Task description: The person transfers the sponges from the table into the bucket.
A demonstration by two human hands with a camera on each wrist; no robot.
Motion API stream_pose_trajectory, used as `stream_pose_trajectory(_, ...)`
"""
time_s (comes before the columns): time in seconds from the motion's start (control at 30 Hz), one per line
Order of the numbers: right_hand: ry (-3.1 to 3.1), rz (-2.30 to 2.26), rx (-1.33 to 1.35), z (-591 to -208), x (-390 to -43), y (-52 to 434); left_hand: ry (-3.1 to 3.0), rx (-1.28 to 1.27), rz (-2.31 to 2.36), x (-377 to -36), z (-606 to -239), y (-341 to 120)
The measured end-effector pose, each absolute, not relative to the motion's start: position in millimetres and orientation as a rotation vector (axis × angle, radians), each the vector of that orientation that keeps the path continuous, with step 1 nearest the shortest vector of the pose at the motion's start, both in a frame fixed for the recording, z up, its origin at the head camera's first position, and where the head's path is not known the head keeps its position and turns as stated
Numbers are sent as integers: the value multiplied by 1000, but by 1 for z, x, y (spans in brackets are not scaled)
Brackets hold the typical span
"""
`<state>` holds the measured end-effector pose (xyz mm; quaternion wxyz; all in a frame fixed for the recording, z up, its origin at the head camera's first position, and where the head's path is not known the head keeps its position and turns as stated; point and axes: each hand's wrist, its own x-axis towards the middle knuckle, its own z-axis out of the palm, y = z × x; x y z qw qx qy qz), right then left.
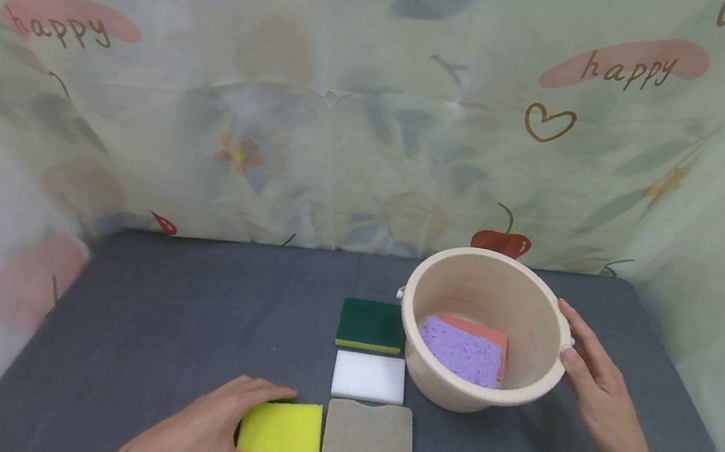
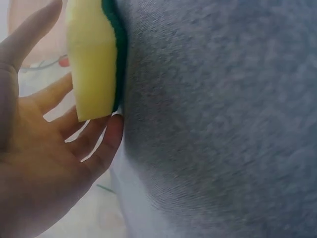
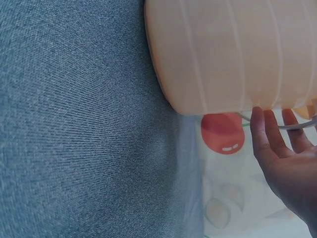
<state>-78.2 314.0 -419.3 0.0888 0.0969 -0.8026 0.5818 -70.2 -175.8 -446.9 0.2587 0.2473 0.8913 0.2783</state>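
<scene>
My left hand spreads round the left side of a yellow sponge, thumb by its near edge and fingers by its far edge. In the left wrist view, a dark green scouring layer shows on the sponge's underside, against the cloth. My right hand holds the right side of a beige bucket at the rim. Its fingertips touch the outer wall in the right wrist view. Inside the bucket, a purple speckled sponge overlaps a coral-red one.
Left of the bucket lie a green-topped sponge, a white block sponge and a grey-brown notched sponge in a column. A dark grey cloth covers the table. Printed curtains hang behind and at both sides.
</scene>
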Motion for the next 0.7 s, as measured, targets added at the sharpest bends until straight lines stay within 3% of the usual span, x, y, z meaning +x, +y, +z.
stream_pose_trajectory(0.7,-2414,1703,272,-420,-78,314,2488,750,789,-68,-460,-168)
